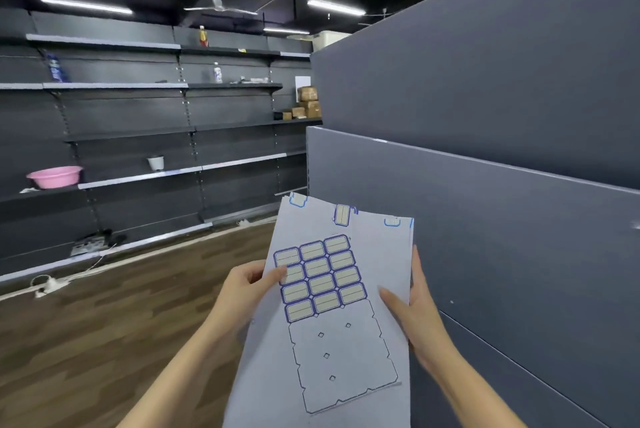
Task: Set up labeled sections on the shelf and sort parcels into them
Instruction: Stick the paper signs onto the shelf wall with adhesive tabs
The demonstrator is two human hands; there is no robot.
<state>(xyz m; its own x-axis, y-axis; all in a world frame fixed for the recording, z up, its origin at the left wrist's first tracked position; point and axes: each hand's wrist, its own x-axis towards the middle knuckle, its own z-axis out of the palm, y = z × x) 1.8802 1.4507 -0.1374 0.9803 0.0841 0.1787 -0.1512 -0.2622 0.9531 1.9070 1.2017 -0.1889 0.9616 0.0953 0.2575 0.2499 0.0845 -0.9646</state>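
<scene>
holding court at centre bottom of the frame, both hands have the sheets [375, 256] up in front of the camera, a stack of pale label paper tilted a little to the left. left hand [247, 284] pinches the stack's left edge, thumb lying on the top sheet right at the edge of the labels [320, 277], fingers curled underneath. right hand [414, 310] grips the right edge, thumb across the face of the paper, fingers running straight up behind the edge. those labels sit in a block of twelve, three across and four down, beige with blue borders, in the upper half of the top sheet; below them only an empty outline dotted with small squares. a few more labels peek out at the top of the sheets behind. over on the left of the frame runs the shelf [138, 131], dark boards in several tiers along the wall. the parcels [308, 100], brown boxes, are stacked at its far end, centre of the frame and well apart from the hands. a pink basin [55, 176] rests on a lower board at far left, a white cup [156, 162] just right of it, a bottle [217, 73] higher up. wood floor [104, 341] fills the lower left, a grey panel [502, 98] fills the right.
</scene>
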